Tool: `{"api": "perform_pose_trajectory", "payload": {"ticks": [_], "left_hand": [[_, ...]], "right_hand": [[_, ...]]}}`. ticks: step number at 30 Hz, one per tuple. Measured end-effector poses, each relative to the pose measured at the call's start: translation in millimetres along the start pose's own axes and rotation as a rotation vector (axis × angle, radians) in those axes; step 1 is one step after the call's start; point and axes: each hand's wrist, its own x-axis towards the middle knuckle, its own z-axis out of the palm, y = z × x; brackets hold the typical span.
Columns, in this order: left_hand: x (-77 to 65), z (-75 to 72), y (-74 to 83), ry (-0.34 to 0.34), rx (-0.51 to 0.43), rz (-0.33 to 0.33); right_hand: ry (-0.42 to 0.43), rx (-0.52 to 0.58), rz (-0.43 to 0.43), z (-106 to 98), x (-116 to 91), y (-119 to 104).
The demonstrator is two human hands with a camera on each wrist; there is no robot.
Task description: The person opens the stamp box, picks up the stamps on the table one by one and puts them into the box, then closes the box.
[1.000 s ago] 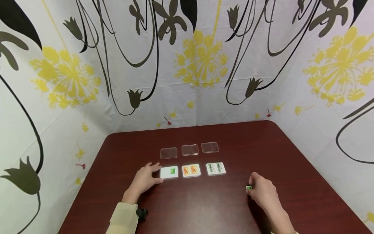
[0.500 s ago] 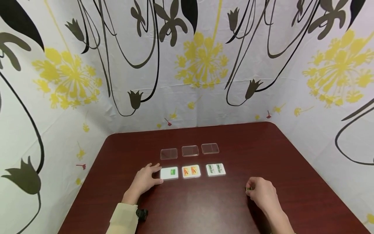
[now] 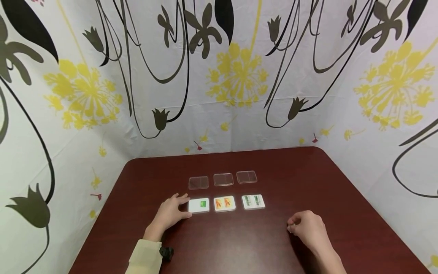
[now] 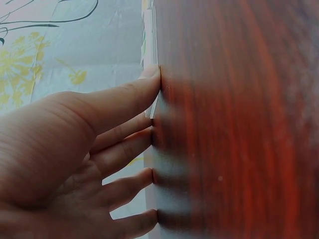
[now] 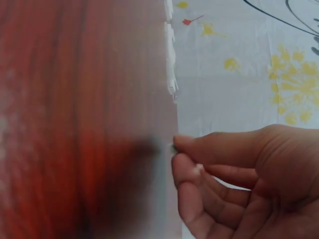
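Observation:
My left hand (image 3: 168,214) rests at the left end of a flat white case (image 3: 196,206) with one green picture on its right half. Its thumb (image 4: 144,85) and index finger pinch the case's near and far edges, as the left wrist view also shows. Other fingertips touch the table. Out to the right, my right hand (image 3: 310,229) holds a small tile (image 5: 173,148) between thumb and index finger, low over the table. Only a sliver of the tile shows, the fingers hiding most of it.
Beside the held case lie a case with two orange pictures (image 3: 224,204) and one with two green-grey pictures (image 3: 253,202). Behind them sit three clear plastic pieces, the left one (image 3: 198,182) among them. The dark red table (image 3: 239,243) ends at a patterned cloth (image 3: 236,129).
The tile in the right hand has turned, so its green, white-bordered face is out of sight. The left hand keeps its place at the case. The head view has tilted slightly up.

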Motion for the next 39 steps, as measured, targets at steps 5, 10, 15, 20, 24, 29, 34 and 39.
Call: {"api": "perform_pose_trajectory", "payload": {"ticks": [5, 10, 15, 20, 24, 29, 34, 39], "left_hand": [[-2.0, -0.4, 0.3, -0.006, -0.002, -0.001], [-2.5, -0.3, 0.3, -0.007, -0.005, 0.005], [-3.0, -0.7, 0.3, -0.006, -0.015, 0.002], [-2.4, -1.7, 0.7, -0.005, -0.020, -0.001], [-1.8, -2.9, 1.8, -0.005, -0.020, -0.002], [-2.2, -4.4, 3.4, -0.011, -0.022, -0.001], [-1.6, -4.5, 3.6, -0.011, -0.020, -0.008], [-0.2, -3.6, 2.6, -0.016, -0.007, -0.011]], "right_hand": [[-0.025, 0.127, 0.040, -0.2, 0.4, -5.3], [-0.022, 0.169, -0.035, -3.9, 4.9, -17.4], [0.004, 0.172, -0.142, -9.7, 11.7, -34.5], [0.023, 0.212, -0.172, -11.3, 21.0, -50.9], [0.023, 0.255, -0.183, -8.7, 27.9, -60.4], [0.028, 0.296, -0.225, -3.6, 34.8, -72.5], [0.012, 0.318, -0.269, -0.1, 40.3, -89.4], [-0.024, 0.336, -0.301, 3.5, 44.5, -109.0]]}}
